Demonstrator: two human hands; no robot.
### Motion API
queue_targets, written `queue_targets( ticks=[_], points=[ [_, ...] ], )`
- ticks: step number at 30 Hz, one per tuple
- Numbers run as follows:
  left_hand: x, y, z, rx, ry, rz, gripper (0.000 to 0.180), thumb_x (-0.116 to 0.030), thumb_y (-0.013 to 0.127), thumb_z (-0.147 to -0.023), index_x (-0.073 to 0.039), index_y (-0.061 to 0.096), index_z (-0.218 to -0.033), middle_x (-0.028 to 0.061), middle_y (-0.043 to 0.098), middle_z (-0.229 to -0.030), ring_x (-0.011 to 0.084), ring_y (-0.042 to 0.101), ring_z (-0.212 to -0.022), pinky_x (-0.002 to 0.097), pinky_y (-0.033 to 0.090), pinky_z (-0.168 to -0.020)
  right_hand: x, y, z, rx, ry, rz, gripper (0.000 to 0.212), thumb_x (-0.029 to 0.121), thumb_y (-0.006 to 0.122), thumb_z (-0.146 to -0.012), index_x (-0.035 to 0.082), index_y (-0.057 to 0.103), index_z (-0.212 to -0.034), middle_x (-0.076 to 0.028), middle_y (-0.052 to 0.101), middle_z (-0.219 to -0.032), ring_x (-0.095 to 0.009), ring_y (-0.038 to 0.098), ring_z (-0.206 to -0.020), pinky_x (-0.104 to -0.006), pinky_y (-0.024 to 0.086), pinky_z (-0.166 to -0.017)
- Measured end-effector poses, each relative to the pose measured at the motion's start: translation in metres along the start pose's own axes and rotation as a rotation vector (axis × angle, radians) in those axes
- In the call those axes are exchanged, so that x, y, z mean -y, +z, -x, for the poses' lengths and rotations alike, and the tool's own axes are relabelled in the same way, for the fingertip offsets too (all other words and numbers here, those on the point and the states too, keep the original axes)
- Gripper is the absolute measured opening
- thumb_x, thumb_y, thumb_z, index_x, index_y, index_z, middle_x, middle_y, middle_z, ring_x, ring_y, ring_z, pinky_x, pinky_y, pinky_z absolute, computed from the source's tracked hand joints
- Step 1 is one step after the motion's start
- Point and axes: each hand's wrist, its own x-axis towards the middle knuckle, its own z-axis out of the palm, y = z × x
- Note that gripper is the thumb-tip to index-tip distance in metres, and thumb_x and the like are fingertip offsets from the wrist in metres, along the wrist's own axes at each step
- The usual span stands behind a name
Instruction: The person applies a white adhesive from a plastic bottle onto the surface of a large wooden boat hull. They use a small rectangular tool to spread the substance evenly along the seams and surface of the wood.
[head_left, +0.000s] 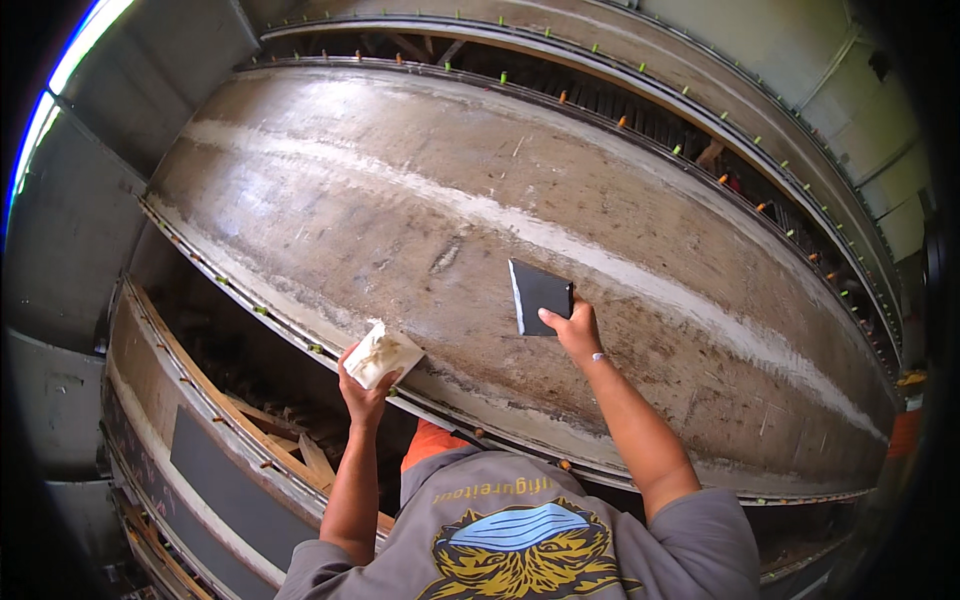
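Note:
My left hand [364, 398] grips a small pale board [405, 352] from below, near the panel's front edge. A lump of creamy white filler paste [374, 350] sits on that board. In my right hand [574, 334] is a flat black spreader [541, 298], pinched with the thumb on top; white paste lines its left edge. The spreader is over the middle of a long brown curved panel [350, 230]; whether it touches the surface I cannot tell. A whitish filled seam [500, 218] runs lengthwise along the panel, just beyond the spreader.
Green and orange pegs [622, 122] line the panel's edges. Another long panel [560, 22] lies beyond a dark gap. At the lower left, a wood-edged frame [215, 395] holds grey sheets [235, 480]. Grey wall panels [75, 250] stand at the left.

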Motion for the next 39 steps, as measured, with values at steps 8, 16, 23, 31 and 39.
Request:
queue_targets(
  ticks=[8,16,23,31,39],
  points=[
    [-0.041,0.007,0.045,-0.205,0.317,-0.642,0.095,-0.032,0.097,-0.071,0.001,0.042,-0.141,0.0173,0.049,-0.139,0.0307,0.055,-0.125,0.0444,0.043,-0.11,0.021,0.012,0.021,-0.105,0.096,-0.519,0.035,0.012,0.074,-0.093,0.003,0.064,-0.125,-0.006,0.069,-0.118,-0.015,0.063,-0.108,-0.0319,0.047,-0.098],
    [-0.091,0.107,0.098,0.488,-0.262,-0.158,0.049,-0.03,0.071,-0.099,-0.001,0.054,-0.135,0.0111,0.065,-0.119,0.0183,0.062,-0.111,0.036,0.049,-0.097,0.025,0.056,0.058,-0.189,0.016,-0.763,0.032,0.02,0.072,-0.1,0.007,0.062,-0.128,0.001,0.065,-0.121,-0.011,0.057,-0.111,-0.0302,0.042,-0.101],
    [-0.058,0.199,0.049,0.354,-0.569,0.537,0.044,-0.04,0.058,-0.107,-0.003,0.056,-0.131,0.0051,0.066,-0.115,0.0145,0.062,-0.106,0.0347,0.049,-0.092,0.027,0.058,0.081,0.013,0.116,-0.671,0.026,0.027,0.065,-0.105,0.009,0.06,-0.123,0.0,0.065,-0.108,-0.01,0.062,-0.088,-0.0271,0.051,-0.075],
    [-0.076,0.195,0.025,0.271,-0.396,0.571,0.026,-0.033,0.062,-0.107,-0.008,0.064,-0.103,0.0019,0.067,-0.092,0.0103,0.063,-0.078,0.0309,0.053,-0.068,0.016,-0.031,0.046,0.275,-0.074,-0.048,0.071,0.021,0.085,-0.075,0.015,0.058,-0.141,-0.003,0.071,-0.117,-0.018,0.064,-0.111,-0.0364,0.048,-0.098],
    [-0.104,0.211,0.018,0.724,-0.343,0.243,0.021,-0.025,0.069,-0.102,-0.004,0.064,-0.102,-0.001,0.064,-0.084,0.0056,0.056,-0.066,0.0245,0.045,-0.054,-0.045,-0.044,-0.035,-0.043,-0.161,0.608,0.037,0.033,0.065,-0.093,0.012,0.064,-0.125,-0.013,0.076,-0.105,-0.032,0.073,-0.095,-0.0433,0.056,-0.086]
  ],
)
